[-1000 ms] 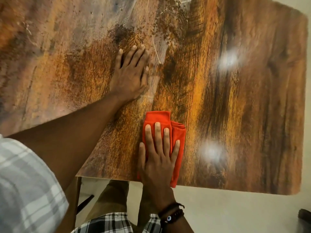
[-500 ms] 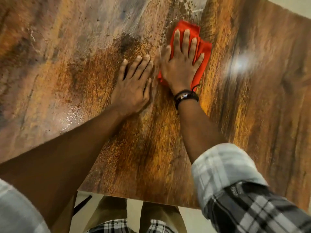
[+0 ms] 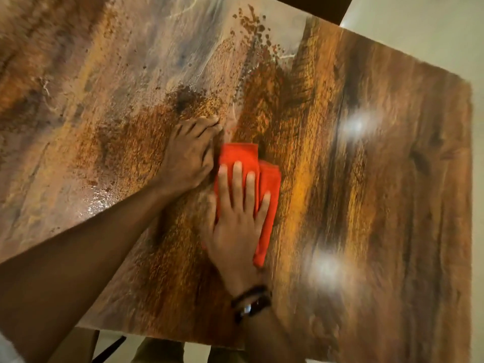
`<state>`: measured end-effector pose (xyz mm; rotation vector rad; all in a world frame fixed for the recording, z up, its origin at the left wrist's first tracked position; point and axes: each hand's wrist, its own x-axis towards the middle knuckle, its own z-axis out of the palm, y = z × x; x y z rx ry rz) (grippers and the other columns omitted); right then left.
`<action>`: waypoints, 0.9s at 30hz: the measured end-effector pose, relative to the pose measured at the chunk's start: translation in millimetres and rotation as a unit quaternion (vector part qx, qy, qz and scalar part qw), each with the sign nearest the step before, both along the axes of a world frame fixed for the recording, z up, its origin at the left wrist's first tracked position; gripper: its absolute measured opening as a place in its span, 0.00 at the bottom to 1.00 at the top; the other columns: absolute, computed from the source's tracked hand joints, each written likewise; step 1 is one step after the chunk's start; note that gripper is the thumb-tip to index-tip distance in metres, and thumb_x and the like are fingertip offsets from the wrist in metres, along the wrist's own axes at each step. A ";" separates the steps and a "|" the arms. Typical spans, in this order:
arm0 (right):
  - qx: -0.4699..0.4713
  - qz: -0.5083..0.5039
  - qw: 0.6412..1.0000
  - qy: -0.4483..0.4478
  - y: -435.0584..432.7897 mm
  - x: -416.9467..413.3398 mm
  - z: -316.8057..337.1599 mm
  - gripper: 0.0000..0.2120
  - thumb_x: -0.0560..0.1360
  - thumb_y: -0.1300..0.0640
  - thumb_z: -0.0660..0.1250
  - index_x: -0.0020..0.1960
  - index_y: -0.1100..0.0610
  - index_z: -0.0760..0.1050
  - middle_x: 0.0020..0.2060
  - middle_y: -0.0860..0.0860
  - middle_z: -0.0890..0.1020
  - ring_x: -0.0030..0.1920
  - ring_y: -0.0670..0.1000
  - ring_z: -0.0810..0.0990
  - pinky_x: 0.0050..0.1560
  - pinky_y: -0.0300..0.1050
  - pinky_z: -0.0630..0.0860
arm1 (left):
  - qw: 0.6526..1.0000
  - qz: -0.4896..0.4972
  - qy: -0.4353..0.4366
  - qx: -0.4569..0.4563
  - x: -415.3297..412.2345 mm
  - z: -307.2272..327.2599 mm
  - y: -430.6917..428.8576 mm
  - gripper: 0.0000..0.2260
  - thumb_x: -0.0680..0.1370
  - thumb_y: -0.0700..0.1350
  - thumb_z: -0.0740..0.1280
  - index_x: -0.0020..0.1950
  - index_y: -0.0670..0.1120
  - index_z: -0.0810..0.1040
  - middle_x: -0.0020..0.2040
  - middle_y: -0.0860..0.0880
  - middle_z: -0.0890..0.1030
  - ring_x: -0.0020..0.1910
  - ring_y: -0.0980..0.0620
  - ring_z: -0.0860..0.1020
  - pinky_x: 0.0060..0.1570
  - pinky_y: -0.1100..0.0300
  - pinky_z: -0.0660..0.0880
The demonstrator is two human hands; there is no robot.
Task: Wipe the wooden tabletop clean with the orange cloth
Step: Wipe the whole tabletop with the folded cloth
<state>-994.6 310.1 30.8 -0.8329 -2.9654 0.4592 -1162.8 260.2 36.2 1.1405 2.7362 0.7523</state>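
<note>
On wooden tabletop [image 3: 379,205], right hand [image 3: 235,226] flattening folded orange cloth [image 3: 269,184], left hand [image 3: 187,158] relaxed, empty

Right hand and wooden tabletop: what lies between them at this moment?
The orange cloth lies between them, folded. The right hand presses it flat on the tabletop with straight fingers. The head view shows this.

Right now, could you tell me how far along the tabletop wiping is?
Done: the right side of the tabletop looks glossy, speck-free. In hand: the right hand presses the orange cloth flat mid-table, left hand beside it. Left: brown specks and smears beyond and leftward.
</note>
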 end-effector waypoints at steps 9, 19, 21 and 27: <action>0.053 -0.010 0.999 0.007 57.5 -53.4 -12.1 0.27 0.84 0.43 0.52 0.81 0.43 0.54 0.82 0.45 0.53 0.82 0.49 0.49 0.78 0.66 0.47 | 0.995 0.030 0.011 -0.093 -86.9 -4.3 70.3 0.25 0.83 0.51 0.47 0.77 0.41 0.61 0.77 0.41 0.63 0.77 0.40 0.58 0.77 0.43 0.52; 0.002 -0.042 0.999 0.003 251.8 -277.0 -7.9 0.28 0.84 0.43 0.47 0.83 0.46 0.49 0.82 0.50 0.50 0.82 0.56 0.47 0.77 0.69 0.42 | 0.989 0.031 0.004 -0.143 -89.9 -12.7 75.9 0.28 0.82 0.54 0.41 0.81 0.45 0.52 0.82 0.46 0.52 0.81 0.48 0.47 0.78 0.43 0.41; -0.001 -0.055 0.998 -0.004 280.9 -310.2 -3.9 0.28 0.84 0.43 0.47 0.82 0.46 0.50 0.82 0.50 0.51 0.82 0.56 0.48 0.77 0.70 0.42 | 0.990 0.034 -0.002 -0.137 -90.5 -13.6 76.7 0.28 0.82 0.54 0.41 0.81 0.46 0.51 0.82 0.47 0.51 0.81 0.49 0.46 0.78 0.43 0.41; -0.003 -0.043 0.999 -0.025 294.0 -324.2 2.7 0.27 0.85 0.44 0.47 0.83 0.47 0.49 0.82 0.50 0.50 0.82 0.56 0.46 0.78 0.68 0.41 | 0.991 0.031 -0.008 -0.128 -88.9 -11.3 76.0 0.27 0.83 0.53 0.41 0.81 0.46 0.51 0.82 0.48 0.50 0.81 0.50 0.44 0.77 0.44 0.39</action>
